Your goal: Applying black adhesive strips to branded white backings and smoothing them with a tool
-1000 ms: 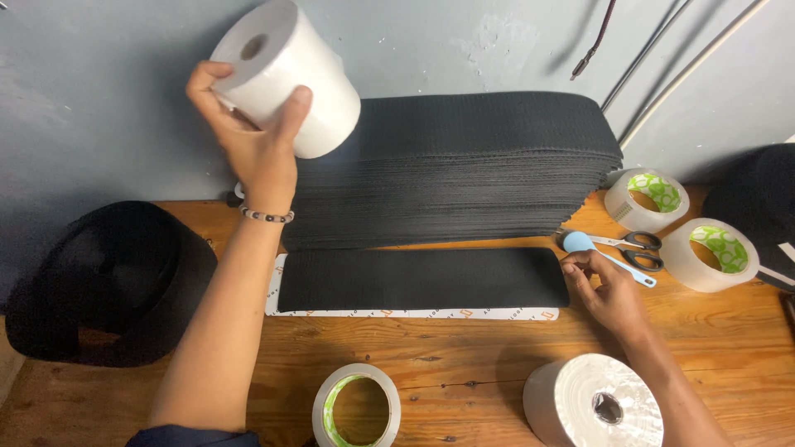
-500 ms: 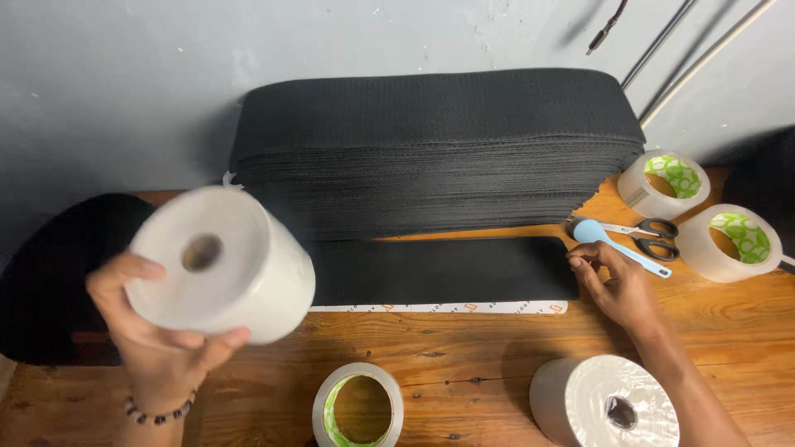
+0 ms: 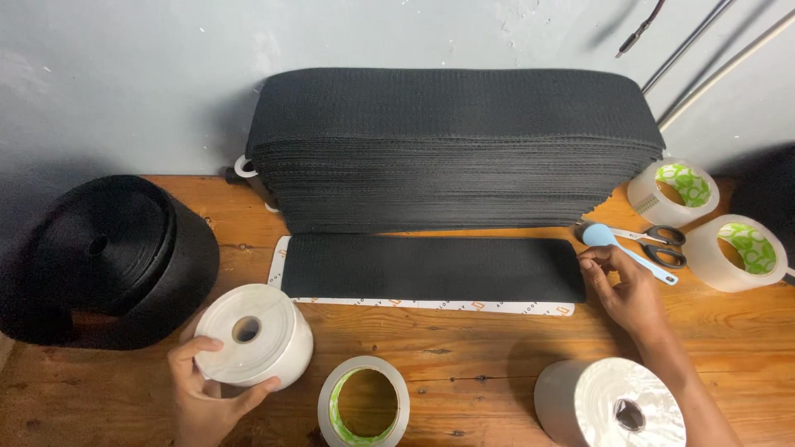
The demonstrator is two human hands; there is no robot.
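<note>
My left hand (image 3: 207, 387) grips a white roll of tape (image 3: 252, 335) that rests on the wooden table (image 3: 464, 339) at the front left. My right hand (image 3: 627, 289) lies at the right end of a flat black strip (image 3: 431, 267), fingertips touching its edge. The strip sits on a white backing sheet (image 3: 414, 305). Behind it stands a tall stack of black strips (image 3: 451, 149) against the wall.
A large black roll (image 3: 108, 257) stands at the left. A clear tape roll with green core (image 3: 363, 404) sits at the front centre, another white roll (image 3: 613, 403) at the front right. Scissors (image 3: 658, 246), a blue spoon-shaped tool (image 3: 621, 246) and two tape rolls (image 3: 704, 215) lie at the right.
My left hand has brought the white roll down from the air to the table at the front left. My right hand has stayed at the strip's right end.
</note>
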